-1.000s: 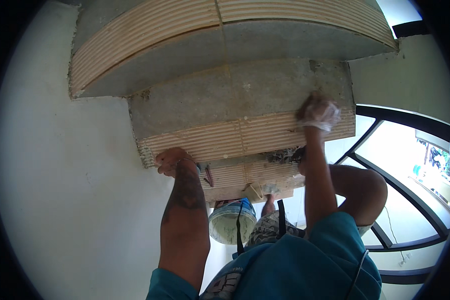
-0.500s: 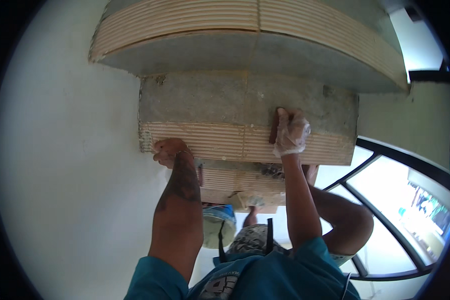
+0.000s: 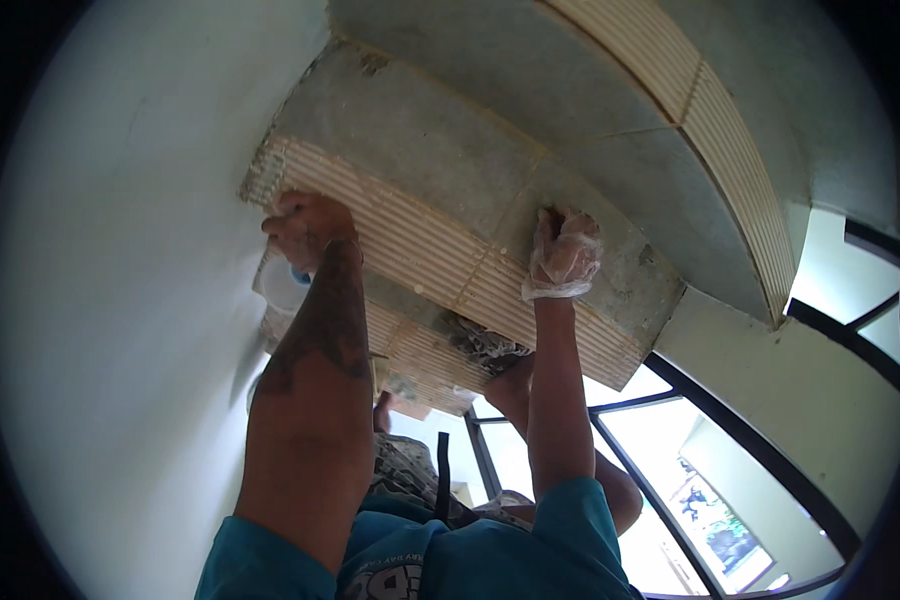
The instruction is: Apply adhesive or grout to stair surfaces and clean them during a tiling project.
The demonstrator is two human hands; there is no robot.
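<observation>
A staircase with grey treads (image 3: 420, 130) and cream ribbed edging tiles (image 3: 390, 213) fills the middle. My bare left hand (image 3: 305, 225) grips the tiled edge at its left end, beside the white wall (image 3: 140, 300). My right hand (image 3: 563, 255), in a thin clear plastic glove, rests on the grey tread near a grout line, fingers closed on a reddish-brown block that is mostly hidden now. A dark crumpled item (image 3: 485, 340) lies on the step below, near my leg.
An upper step (image 3: 705, 150) curves overhead to the right. Pale, blue-edged containers (image 3: 282, 285) are partly hidden behind my left arm. Black-framed glazing (image 3: 710, 430) and a pale wall section (image 3: 740, 370) are at the lower right.
The view has tilted and shifted, putting the stair diagonally across it. My right hand has moved the block leftward, then up along the tread. My left hand keeps hold of the edge.
</observation>
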